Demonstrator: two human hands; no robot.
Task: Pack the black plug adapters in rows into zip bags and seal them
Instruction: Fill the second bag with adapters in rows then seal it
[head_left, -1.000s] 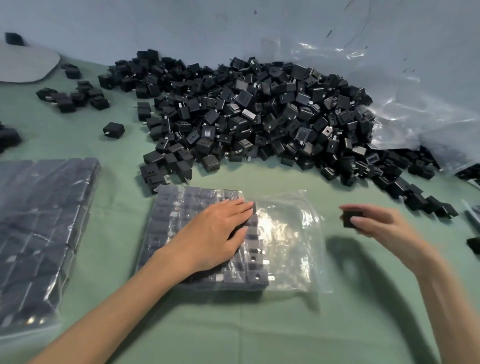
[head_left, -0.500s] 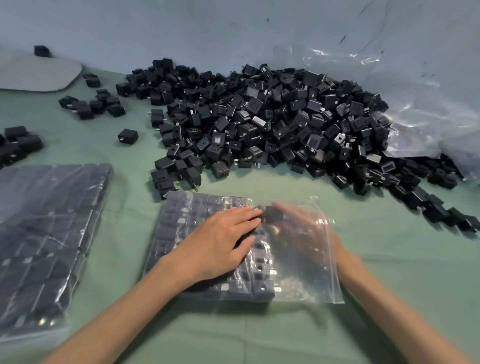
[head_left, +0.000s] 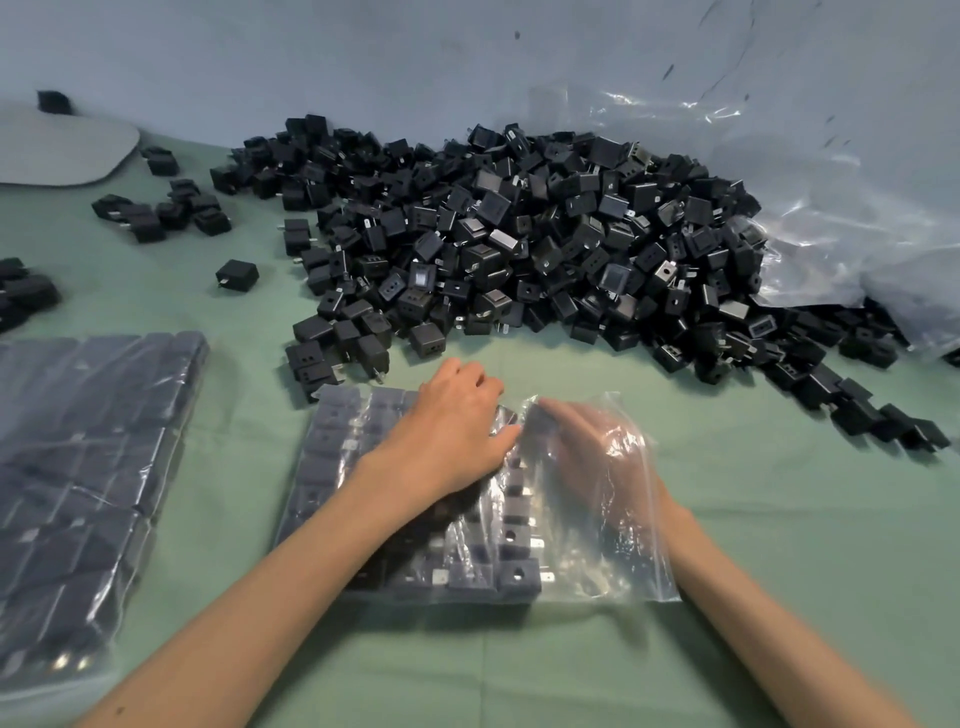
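Observation:
A clear zip bag (head_left: 613, 566) lies on the green cloth in front of me, its left part filled with rows of black plug adapters (head_left: 514, 574). My left hand (head_left: 452, 431) rests on top of the bag over the packed rows, fingers bent, tips pressing near the far edge. My right hand (head_left: 587, 447) is inside the bag, seen through the film. It holds a plug adapter (head_left: 543, 422) at its fingertips by the end of the far row. A big heap of loose adapters (head_left: 519, 249) lies behind.
A filled bag of adapters (head_left: 88, 467) lies at the left. Small clusters of adapters (head_left: 156, 213) and a single one (head_left: 238, 274) sit at the far left. Crumpled clear plastic (head_left: 841, 208) stands against the wall at the right. A grey pad (head_left: 57, 145) lies far left.
My right hand carried an adapter from the right into the bag's mouth and pushed deeper toward the far row. My left hand slid toward the bag's far edge and bent its fingers.

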